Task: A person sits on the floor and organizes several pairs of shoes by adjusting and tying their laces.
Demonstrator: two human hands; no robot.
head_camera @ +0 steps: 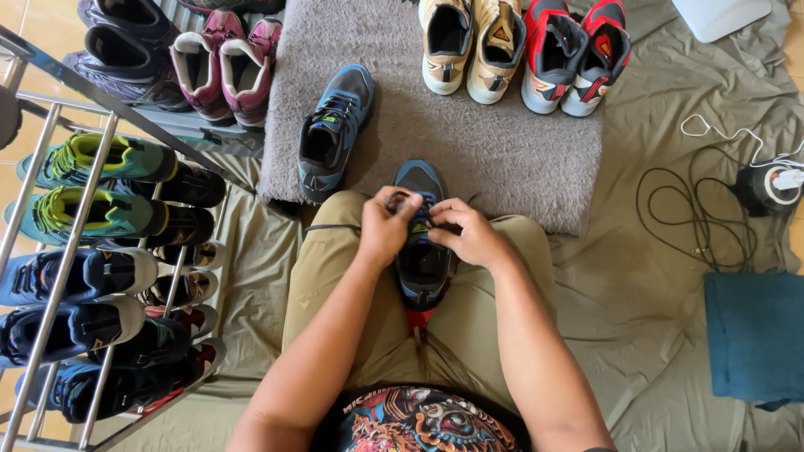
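Both hands were pinched on the laces: left hand, right hand, blue shoe wedged between the knees at the grey rug's near edge. Uneven pulling risked a slipped knot or the shoe twisting loose.

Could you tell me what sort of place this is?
Probably a room at home, on the floor: a metal shoe rack full of sneakers, a grey rug with more pairs, and a sheet spread over the tiled floor.

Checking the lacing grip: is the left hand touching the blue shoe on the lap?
Touching. The head view shows the left hand with its fingers pinching the laces on the blue shoe, no gap.
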